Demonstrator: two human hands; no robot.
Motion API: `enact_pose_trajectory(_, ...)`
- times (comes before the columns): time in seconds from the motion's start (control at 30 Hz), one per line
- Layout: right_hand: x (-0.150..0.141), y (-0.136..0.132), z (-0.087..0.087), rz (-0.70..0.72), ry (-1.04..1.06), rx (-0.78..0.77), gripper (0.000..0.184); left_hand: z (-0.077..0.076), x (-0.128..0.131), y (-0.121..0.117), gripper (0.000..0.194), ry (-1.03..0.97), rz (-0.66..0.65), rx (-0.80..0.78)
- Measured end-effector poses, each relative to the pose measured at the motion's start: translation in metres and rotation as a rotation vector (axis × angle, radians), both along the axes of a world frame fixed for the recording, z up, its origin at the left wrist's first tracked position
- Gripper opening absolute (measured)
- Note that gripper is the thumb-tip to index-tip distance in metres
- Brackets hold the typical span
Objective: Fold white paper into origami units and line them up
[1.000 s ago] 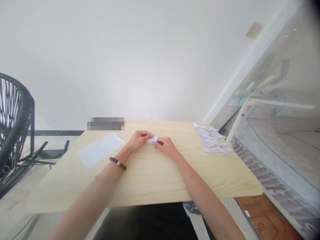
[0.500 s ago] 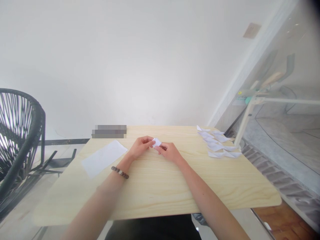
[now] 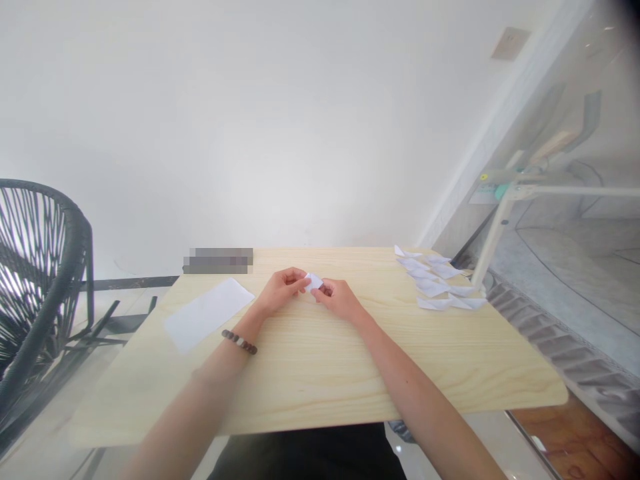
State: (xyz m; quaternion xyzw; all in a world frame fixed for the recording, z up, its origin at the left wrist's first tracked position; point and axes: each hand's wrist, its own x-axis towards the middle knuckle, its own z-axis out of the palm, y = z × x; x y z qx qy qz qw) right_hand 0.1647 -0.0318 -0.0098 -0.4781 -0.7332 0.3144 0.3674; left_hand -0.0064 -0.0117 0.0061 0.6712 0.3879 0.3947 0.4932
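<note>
A small folded piece of white paper [image 3: 313,281] is pinched between my two hands above the middle of the table. My left hand [image 3: 284,291], with a beaded bracelet on its wrist, grips the paper's left edge between thumb and fingers. From the other side my right hand [image 3: 340,299] holds its lower right edge the same way. A white paper sheet [image 3: 210,315] lies flat to the left of my left hand. Several folded white paper pieces [image 3: 431,287] rest in rows at the table's right side.
The light wooden table [image 3: 320,387] stands against a white wall. A blurred-out dark object [image 3: 219,261] lies at its back left. To the left is a dark woven chair [image 3: 75,240]; a white metal frame [image 3: 493,240] stands beyond the right edge.
The folded paper has tilted slightly in my fingers, and my right fingertips have shifted a little on it. The view has also moved slightly. The sheet and folded pieces lie as before.
</note>
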Motion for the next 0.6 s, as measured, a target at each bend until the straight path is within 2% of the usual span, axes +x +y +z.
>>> enact_pose_trajectory(0.27,-0.0008,0.0013,-0.001,-0.006,0.014,0.041,0.026,0.0017,0.0001,0.0005,0.03,0.069,0.072,0.123)
enact_pose_trajectory(0.47,0.0001,0.0015,-0.0004,-0.005,0.003,0.049,0.028,0.0014,-0.0001,-0.0012,0.027,0.072,-0.007,0.098)
enact_pose_trajectory(0.6,-0.0006,0.0009,-0.0004,-0.015,-0.002,0.061,0.028,0.0052,0.0014,-0.004,0.028,0.096,-0.007,0.115)
